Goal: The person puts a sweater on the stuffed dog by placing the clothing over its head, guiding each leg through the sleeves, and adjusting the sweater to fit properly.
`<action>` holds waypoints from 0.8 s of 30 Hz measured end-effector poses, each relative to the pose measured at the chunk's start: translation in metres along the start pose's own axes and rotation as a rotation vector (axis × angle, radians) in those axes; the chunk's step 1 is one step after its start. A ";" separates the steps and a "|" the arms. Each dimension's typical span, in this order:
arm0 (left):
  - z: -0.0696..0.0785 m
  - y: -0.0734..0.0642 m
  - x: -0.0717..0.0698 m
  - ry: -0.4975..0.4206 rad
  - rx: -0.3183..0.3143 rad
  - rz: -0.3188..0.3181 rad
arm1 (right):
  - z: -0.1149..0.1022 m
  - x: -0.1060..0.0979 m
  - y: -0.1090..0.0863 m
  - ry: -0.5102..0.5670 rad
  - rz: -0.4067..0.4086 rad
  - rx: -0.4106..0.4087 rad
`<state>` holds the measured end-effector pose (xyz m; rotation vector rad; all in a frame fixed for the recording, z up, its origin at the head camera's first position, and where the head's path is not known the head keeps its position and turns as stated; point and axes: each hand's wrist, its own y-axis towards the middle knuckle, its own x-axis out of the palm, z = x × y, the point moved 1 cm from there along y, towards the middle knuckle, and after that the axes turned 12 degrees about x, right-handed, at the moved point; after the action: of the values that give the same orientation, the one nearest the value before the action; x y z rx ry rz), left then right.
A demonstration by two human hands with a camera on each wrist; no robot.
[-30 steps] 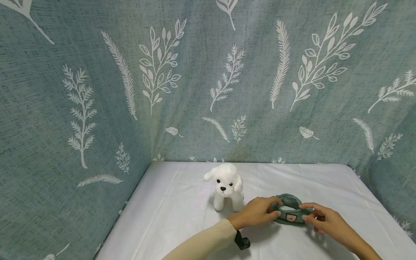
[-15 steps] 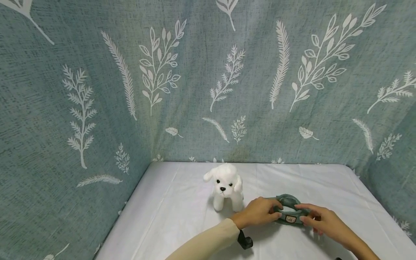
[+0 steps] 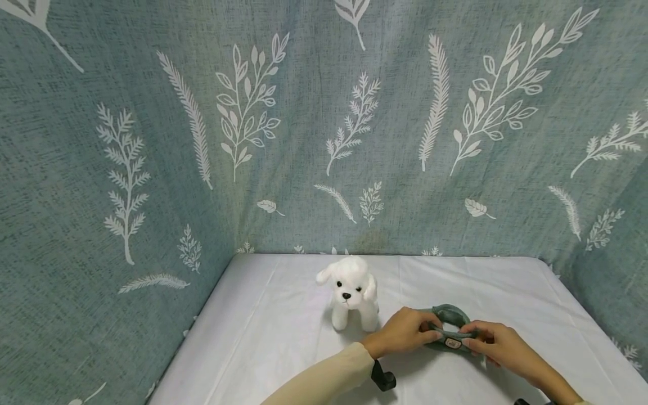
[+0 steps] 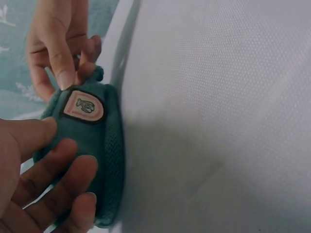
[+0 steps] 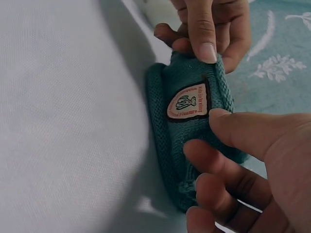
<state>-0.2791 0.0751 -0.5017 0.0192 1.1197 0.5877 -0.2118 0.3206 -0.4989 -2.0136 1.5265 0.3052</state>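
Note:
A green knitted band (image 3: 453,311) with rolled edges forms an open ring on the white cloth. On its front is a pink patch (image 4: 85,106) bordered in black, also seen as a patch (image 5: 188,102) with small lettering in the right wrist view. At the band's left side, my left hand (image 3: 405,331) pinches its upper edge between thumb and fingers. My right hand (image 3: 502,344) pinches the same edge on the right, thumb outside and index finger over the rim. Some fingertips are hidden behind the knit.
A white plush dog (image 3: 352,281) stands on the white-covered table (image 3: 263,326), left of and behind the band. Patterned blue-green curtains (image 3: 304,124) hang along the back and both sides. A black wrist mount (image 3: 383,377) sits under the left sleeve.
My right hand has shifted slightly left along the band, toward the patch. The front edge now tips so the patch looks flatter. My left hand and the plush dog stay nearly where they were.

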 end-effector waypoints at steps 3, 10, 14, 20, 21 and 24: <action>0.000 -0.001 0.000 -0.102 -0.037 0.028 | 0.002 0.000 0.002 0.024 -0.012 -0.008; -0.005 -0.003 0.003 -0.400 -0.117 0.111 | 0.004 -0.001 0.003 0.112 -0.065 0.032; -0.007 -0.002 0.003 -0.445 -0.123 0.132 | 0.006 -0.001 0.004 0.131 -0.074 0.028; -0.007 -0.003 0.004 -0.509 -0.137 0.158 | 0.008 -0.001 0.005 0.133 -0.066 0.038; -0.007 -0.003 0.004 -0.520 -0.141 0.161 | 0.008 -0.001 0.005 0.136 -0.066 0.039; -0.007 -0.003 0.004 -0.539 -0.145 0.166 | 0.010 -0.002 0.006 0.148 -0.068 0.043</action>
<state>-0.2818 0.0723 -0.5093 0.1386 0.5532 0.7564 -0.2159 0.3269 -0.5080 -2.0881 1.5353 0.0973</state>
